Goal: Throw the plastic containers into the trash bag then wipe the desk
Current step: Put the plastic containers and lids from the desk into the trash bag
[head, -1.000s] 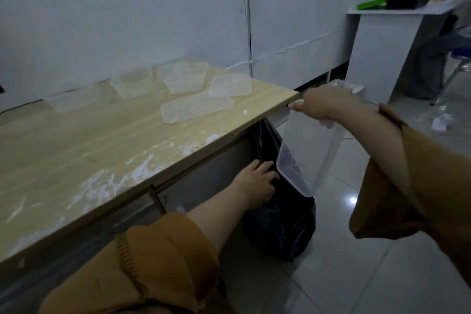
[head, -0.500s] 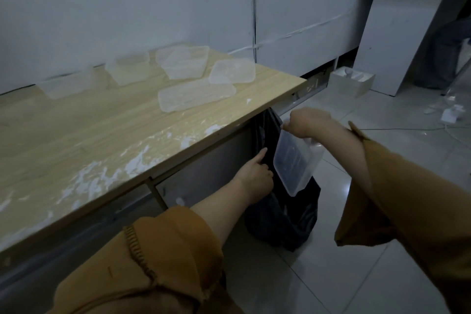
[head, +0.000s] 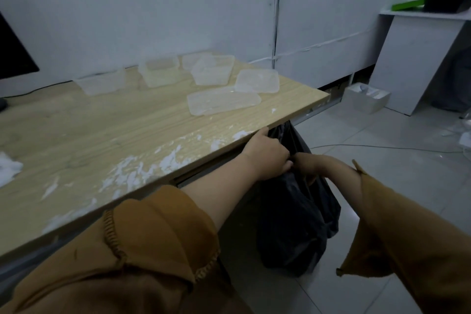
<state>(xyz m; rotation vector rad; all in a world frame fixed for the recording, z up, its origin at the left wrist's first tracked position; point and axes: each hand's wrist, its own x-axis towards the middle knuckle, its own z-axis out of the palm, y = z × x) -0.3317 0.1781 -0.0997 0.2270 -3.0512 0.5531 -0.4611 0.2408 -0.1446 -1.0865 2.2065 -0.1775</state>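
While left hand [head: 267, 158] grips the rim of the black plastic trash bag [head: 300, 214], right hand [head: 307, 163] sits just beside it at 3 o'clock. Right grasp hidden behind the left; cannot tell.

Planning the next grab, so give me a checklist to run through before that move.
1. Bag held at the rim: ok; the left hand grips it at the desk edge.
2. Right hand free: cannot tell; its fingers are hidden in the bag mouth.
3. Desk rid of containers: not ok; tubs and lids lie at its far side.
4. Nearest lid clear to lift: ok; nothing lies on it.
5. Desk wiped: not ok; white residue runs along the near edge.
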